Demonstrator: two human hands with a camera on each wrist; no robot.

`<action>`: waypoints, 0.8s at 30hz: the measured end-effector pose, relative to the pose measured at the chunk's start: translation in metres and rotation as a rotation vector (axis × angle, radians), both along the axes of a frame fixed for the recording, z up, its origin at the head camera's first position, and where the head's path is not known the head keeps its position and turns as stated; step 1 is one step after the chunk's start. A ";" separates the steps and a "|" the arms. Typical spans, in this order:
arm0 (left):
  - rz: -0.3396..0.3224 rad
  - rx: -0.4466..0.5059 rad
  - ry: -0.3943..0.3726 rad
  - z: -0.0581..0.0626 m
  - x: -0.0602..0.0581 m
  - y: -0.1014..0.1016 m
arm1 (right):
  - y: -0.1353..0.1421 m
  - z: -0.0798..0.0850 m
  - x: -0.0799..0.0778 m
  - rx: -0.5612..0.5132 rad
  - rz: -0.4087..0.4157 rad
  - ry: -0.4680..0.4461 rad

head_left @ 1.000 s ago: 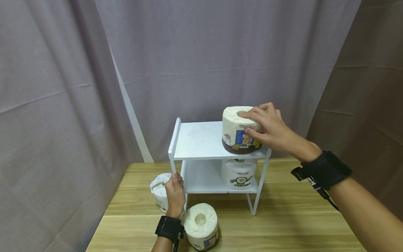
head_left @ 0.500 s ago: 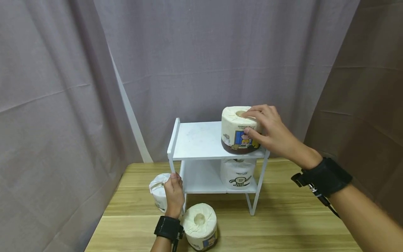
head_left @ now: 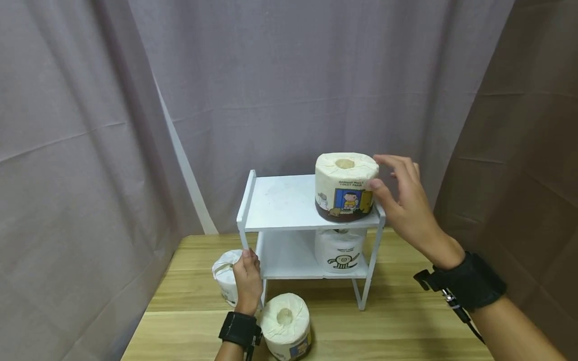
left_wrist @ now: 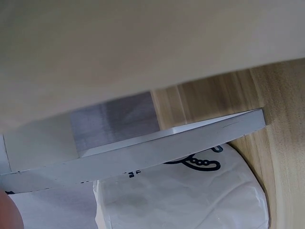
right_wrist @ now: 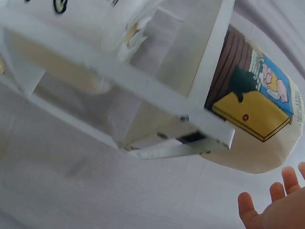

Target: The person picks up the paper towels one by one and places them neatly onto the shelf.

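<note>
A cream toilet roll with a cartoon print (head_left: 345, 188) stands upright on the right end of the top board of a small white two-tier shelf (head_left: 284, 203). Just off its right side is my right hand (head_left: 406, 200), with fingers spread and lightly bent, holding nothing. The right wrist view shows a gap between its fingertips and the same roll (right_wrist: 267, 124). My left hand (head_left: 248, 278) grips the shelf's front left leg. A white toilet roll (head_left: 340, 250) sits on the lower board, at the right, under the cream one.
On the wooden table (head_left: 406, 321), a second cream roll (head_left: 286, 326) stands in front of the shelf's left side. Another white roll (head_left: 226, 278) is left of the shelf, partly behind my left hand. Grey curtains (head_left: 280, 75) hang behind.
My right hand has let go of the cream roll on the top board and moved off to its right. That roll stays in place; my left hand keeps its grip on the leg.
</note>
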State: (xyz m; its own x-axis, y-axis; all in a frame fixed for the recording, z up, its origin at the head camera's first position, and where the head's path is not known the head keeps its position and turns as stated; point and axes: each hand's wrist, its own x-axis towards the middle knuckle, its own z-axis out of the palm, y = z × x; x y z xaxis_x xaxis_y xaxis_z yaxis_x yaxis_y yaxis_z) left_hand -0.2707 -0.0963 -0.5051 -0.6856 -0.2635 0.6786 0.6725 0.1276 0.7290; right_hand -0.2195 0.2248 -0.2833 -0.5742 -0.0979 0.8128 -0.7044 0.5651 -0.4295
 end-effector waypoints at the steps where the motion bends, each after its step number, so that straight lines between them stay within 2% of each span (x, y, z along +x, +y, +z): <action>1: 0.005 -0.001 0.001 0.000 0.000 -0.001 | -0.001 -0.003 0.001 -0.022 0.000 0.007; 7: 0.022 -0.007 0.000 -0.002 0.004 -0.007 | -0.010 -0.024 0.011 -0.172 -0.020 -0.016; 15: 0.002 0.015 0.003 0.001 0.004 -0.010 | -0.019 -0.061 0.022 -0.375 -0.076 -0.153; 20: -0.013 -0.002 0.002 0.002 0.003 -0.006 | -0.020 -0.083 0.028 -0.421 -0.102 -0.242; 24: 0.008 -0.010 0.005 0.002 0.006 -0.006 | -0.021 -0.102 0.030 -0.431 -0.079 -0.286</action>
